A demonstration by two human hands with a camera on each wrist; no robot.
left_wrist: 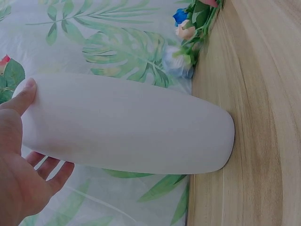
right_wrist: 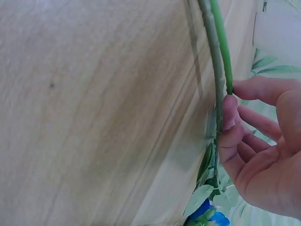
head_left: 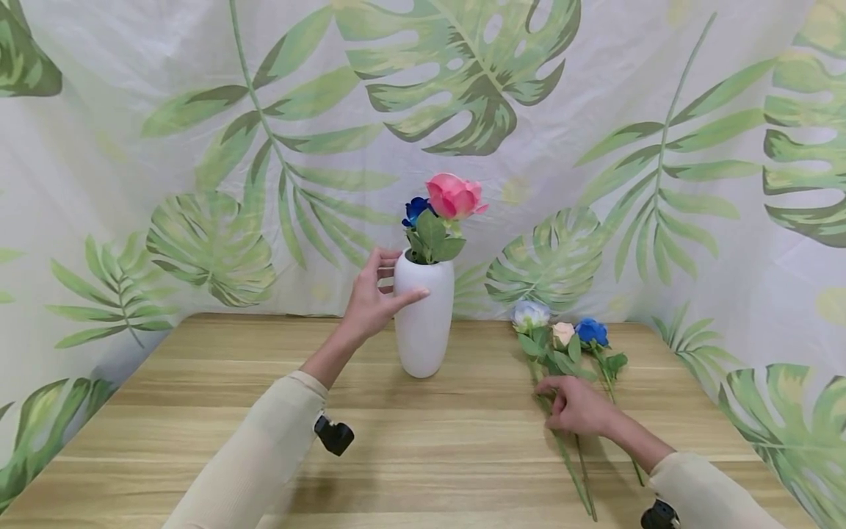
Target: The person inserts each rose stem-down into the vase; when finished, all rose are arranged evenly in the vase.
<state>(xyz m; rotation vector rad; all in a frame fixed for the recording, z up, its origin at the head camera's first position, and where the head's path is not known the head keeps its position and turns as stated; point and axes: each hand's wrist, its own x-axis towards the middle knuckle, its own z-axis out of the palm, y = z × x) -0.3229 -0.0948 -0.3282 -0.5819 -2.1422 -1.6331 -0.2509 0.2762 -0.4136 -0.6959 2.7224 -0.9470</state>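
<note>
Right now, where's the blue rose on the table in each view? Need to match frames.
Head: blue rose right of centre, rightmost of the three flowers on the table.
Left wrist: blue rose near the top, right of centre, beside the peach rose.
Right wrist: blue rose at the bottom edge, right of centre, partly behind leaves.
Shared landmark: the table.
</note>
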